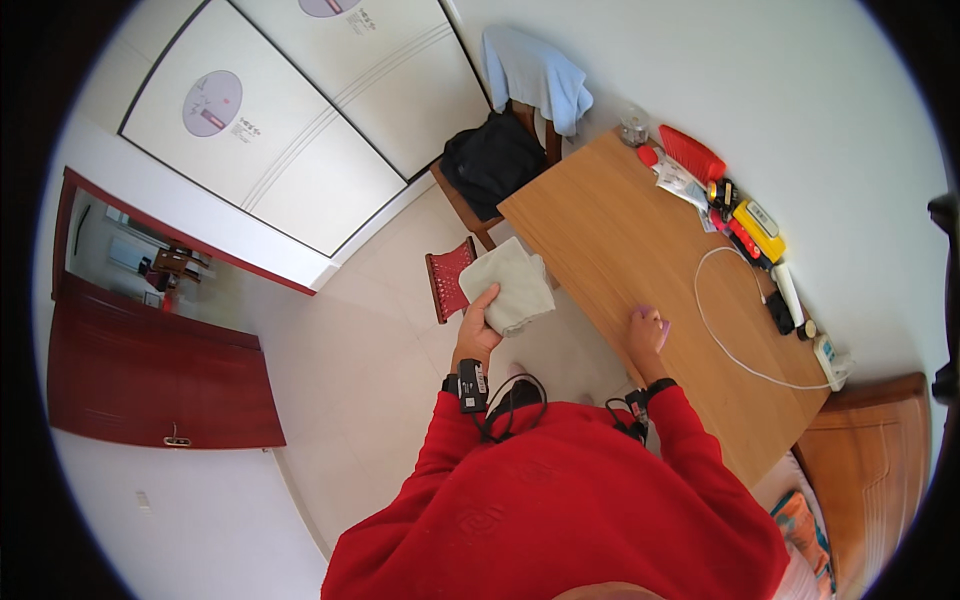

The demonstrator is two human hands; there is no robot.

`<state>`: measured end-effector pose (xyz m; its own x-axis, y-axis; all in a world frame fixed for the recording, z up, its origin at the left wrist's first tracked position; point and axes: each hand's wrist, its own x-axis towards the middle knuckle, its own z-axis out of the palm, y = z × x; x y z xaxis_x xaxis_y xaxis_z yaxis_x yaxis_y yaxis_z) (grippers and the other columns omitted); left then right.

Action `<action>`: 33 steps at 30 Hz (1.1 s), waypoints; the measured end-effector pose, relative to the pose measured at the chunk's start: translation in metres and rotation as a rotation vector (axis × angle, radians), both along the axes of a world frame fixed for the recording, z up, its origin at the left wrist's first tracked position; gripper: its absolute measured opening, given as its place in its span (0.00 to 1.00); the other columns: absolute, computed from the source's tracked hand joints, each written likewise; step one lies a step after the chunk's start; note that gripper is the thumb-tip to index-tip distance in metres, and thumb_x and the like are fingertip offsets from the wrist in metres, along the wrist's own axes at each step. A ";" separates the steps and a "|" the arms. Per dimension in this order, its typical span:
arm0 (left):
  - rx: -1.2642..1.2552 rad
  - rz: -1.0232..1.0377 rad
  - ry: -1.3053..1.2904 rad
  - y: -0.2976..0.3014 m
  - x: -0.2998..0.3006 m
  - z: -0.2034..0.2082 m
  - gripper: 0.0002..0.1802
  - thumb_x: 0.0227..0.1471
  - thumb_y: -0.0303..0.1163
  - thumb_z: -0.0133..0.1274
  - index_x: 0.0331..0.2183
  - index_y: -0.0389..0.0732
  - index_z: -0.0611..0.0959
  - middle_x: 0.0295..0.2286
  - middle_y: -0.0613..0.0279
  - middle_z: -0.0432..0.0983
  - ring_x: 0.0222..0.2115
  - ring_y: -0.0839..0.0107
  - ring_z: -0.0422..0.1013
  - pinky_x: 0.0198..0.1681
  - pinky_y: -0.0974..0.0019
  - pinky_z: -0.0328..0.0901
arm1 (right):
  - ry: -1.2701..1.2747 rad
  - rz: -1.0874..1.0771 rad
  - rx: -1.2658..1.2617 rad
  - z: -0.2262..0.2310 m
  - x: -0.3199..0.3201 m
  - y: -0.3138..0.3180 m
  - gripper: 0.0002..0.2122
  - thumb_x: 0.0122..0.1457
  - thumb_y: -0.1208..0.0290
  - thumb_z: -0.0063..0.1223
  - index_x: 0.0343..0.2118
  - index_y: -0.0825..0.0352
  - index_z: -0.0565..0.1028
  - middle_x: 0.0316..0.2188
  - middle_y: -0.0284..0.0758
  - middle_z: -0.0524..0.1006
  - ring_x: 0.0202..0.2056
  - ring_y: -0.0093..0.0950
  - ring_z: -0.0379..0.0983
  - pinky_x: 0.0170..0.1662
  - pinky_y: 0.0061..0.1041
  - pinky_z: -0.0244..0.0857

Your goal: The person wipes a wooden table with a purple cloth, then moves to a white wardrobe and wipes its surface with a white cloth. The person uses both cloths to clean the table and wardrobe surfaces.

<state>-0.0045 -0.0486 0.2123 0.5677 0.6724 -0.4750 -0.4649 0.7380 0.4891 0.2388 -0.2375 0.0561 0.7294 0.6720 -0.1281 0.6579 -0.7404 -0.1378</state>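
My left hand [477, 332] grips a folded pale grey-green cloth [510, 287], thumb on top, in the air left of the wooden table [590, 215]. Its fingers are hidden beneath the fold. On the table's near left part rests my right hand [645, 333], fingers curled round a small purple thing [666, 327]. Only purple edges show, so its kind cannot be made out. Black devices with cables are strapped at both wrists.
Along the wall side of the table stand a glass jar [634, 127], a red dustpan-like item [692, 153], a yellow pack [759, 231] and a white cable [703, 300]. Left of it are a chair with a black garment [492, 165] and a low red stool [449, 279].
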 end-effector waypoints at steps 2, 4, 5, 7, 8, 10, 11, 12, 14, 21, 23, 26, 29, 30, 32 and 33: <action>0.001 -0.003 -0.011 0.000 -0.001 0.001 0.29 0.50 0.27 0.56 0.53 0.38 0.67 0.49 0.54 0.69 0.49 0.53 0.67 0.51 0.44 0.64 | -0.023 0.017 0.065 -0.002 0.002 -0.002 0.10 0.56 0.71 0.44 0.40 0.64 0.73 0.45 0.52 0.66 0.40 0.46 0.72 0.39 0.37 0.71; 0.004 0.002 -0.014 -0.001 -0.002 -0.001 0.29 0.50 0.26 0.56 0.53 0.38 0.67 0.49 0.54 0.69 0.49 0.53 0.67 0.52 0.46 0.64 | -0.045 0.029 0.060 -0.006 0.004 -0.003 0.10 0.56 0.71 0.45 0.39 0.64 0.73 0.45 0.51 0.66 0.40 0.45 0.72 0.39 0.37 0.70; 0.006 0.009 -0.007 -0.002 -0.001 -0.002 0.28 0.50 0.26 0.56 0.53 0.38 0.68 0.49 0.54 0.69 0.49 0.54 0.67 0.52 0.47 0.64 | -0.056 0.034 0.030 -0.008 0.005 -0.003 0.09 0.56 0.72 0.45 0.39 0.64 0.73 0.44 0.51 0.66 0.39 0.45 0.72 0.40 0.37 0.70; 0.004 0.018 -0.002 -0.005 -0.003 -0.003 0.28 0.49 0.26 0.56 0.52 0.38 0.68 0.48 0.54 0.70 0.49 0.55 0.68 0.52 0.48 0.65 | -0.065 0.033 0.021 -0.011 0.006 -0.003 0.09 0.56 0.72 0.45 0.39 0.63 0.73 0.44 0.50 0.67 0.39 0.44 0.72 0.41 0.37 0.69; 0.002 0.018 -0.008 -0.005 -0.002 -0.004 0.28 0.49 0.26 0.56 0.52 0.38 0.68 0.48 0.55 0.70 0.48 0.56 0.68 0.51 0.49 0.65 | -0.067 0.025 0.043 -0.011 0.006 -0.003 0.09 0.56 0.72 0.45 0.39 0.64 0.73 0.44 0.50 0.67 0.39 0.44 0.72 0.41 0.37 0.68; -0.005 0.013 -0.030 -0.006 -0.001 -0.003 0.28 0.48 0.25 0.57 0.52 0.38 0.69 0.48 0.55 0.70 0.48 0.56 0.68 0.52 0.50 0.65 | -0.062 0.036 0.066 -0.009 0.006 -0.005 0.09 0.55 0.72 0.45 0.38 0.63 0.73 0.44 0.50 0.67 0.39 0.44 0.72 0.41 0.37 0.68; -0.011 0.009 -0.048 -0.005 -0.001 -0.002 0.28 0.47 0.23 0.58 0.51 0.39 0.69 0.48 0.55 0.70 0.48 0.57 0.68 0.52 0.51 0.65 | -0.055 0.054 0.066 -0.006 0.006 -0.007 0.09 0.55 0.72 0.45 0.38 0.63 0.73 0.44 0.49 0.67 0.39 0.44 0.72 0.41 0.37 0.68; -0.015 0.006 -0.069 -0.004 0.000 -0.001 0.29 0.46 0.22 0.58 0.51 0.39 0.69 0.48 0.56 0.70 0.48 0.57 0.68 0.52 0.51 0.65 | -0.055 0.065 0.049 -0.002 0.006 -0.009 0.08 0.55 0.72 0.45 0.38 0.63 0.73 0.44 0.49 0.67 0.39 0.44 0.72 0.41 0.38 0.68; -0.015 -0.004 -0.067 -0.003 0.000 -0.001 0.29 0.46 0.22 0.59 0.51 0.39 0.69 0.48 0.56 0.70 0.48 0.57 0.68 0.52 0.52 0.65 | 0.003 0.055 0.120 0.005 0.005 -0.014 0.08 0.56 0.72 0.45 0.38 0.63 0.73 0.44 0.48 0.67 0.40 0.45 0.71 0.40 0.37 0.68; 0.026 -0.020 -0.046 -0.003 -0.006 -0.008 0.25 0.50 0.28 0.56 0.51 0.38 0.70 0.46 0.54 0.72 0.48 0.56 0.69 0.51 0.49 0.66 | 0.159 0.048 0.291 0.012 0.007 -0.033 0.09 0.54 0.72 0.45 0.37 0.59 0.74 0.43 0.49 0.67 0.47 0.48 0.63 0.46 0.43 0.64; -0.004 -0.037 -0.063 -0.001 -0.004 -0.007 0.25 0.51 0.27 0.55 0.51 0.38 0.70 0.47 0.52 0.71 0.49 0.55 0.68 0.51 0.47 0.65 | 0.135 0.036 0.432 0.007 0.004 -0.038 0.11 0.53 0.71 0.47 0.40 0.56 0.75 0.44 0.48 0.67 0.48 0.49 0.62 0.48 0.45 0.62; -0.052 -0.019 -0.037 0.000 -0.004 -0.003 0.27 0.50 0.24 0.54 0.53 0.40 0.69 0.50 0.54 0.69 0.51 0.54 0.66 0.54 0.45 0.61 | 0.019 0.102 0.512 0.005 -0.004 -0.044 0.19 0.51 0.72 0.49 0.48 0.53 0.71 0.49 0.47 0.66 0.52 0.49 0.61 0.48 0.45 0.63; -0.049 0.020 0.049 0.003 -0.009 -0.005 0.28 0.50 0.25 0.54 0.54 0.40 0.67 0.51 0.53 0.67 0.51 0.53 0.65 0.54 0.44 0.61 | 0.139 0.090 0.517 0.012 -0.007 -0.049 0.26 0.50 0.75 0.49 0.55 0.50 0.65 0.52 0.48 0.65 0.51 0.50 0.62 0.46 0.45 0.64; -0.060 0.035 0.073 0.007 -0.010 -0.009 0.28 0.50 0.25 0.55 0.54 0.40 0.67 0.51 0.53 0.67 0.51 0.53 0.65 0.54 0.44 0.61 | 0.238 0.033 0.525 0.016 -0.003 -0.051 0.29 0.49 0.76 0.48 0.57 0.50 0.62 0.52 0.48 0.65 0.50 0.50 0.64 0.46 0.45 0.64; -0.073 0.041 0.059 0.019 -0.014 -0.017 0.29 0.50 0.24 0.55 0.54 0.40 0.66 0.51 0.53 0.67 0.51 0.52 0.65 0.53 0.44 0.62 | 0.350 -0.068 0.557 0.022 -0.002 -0.058 0.32 0.48 0.79 0.46 0.59 0.50 0.58 0.50 0.49 0.68 0.47 0.50 0.67 0.44 0.45 0.65; -0.073 0.045 0.066 0.026 -0.016 -0.022 0.30 0.49 0.24 0.55 0.54 0.40 0.66 0.51 0.53 0.67 0.51 0.51 0.65 0.53 0.44 0.62 | 0.368 -0.112 0.583 0.025 -0.001 -0.061 0.34 0.47 0.80 0.46 0.60 0.51 0.56 0.49 0.50 0.69 0.45 0.51 0.68 0.44 0.44 0.66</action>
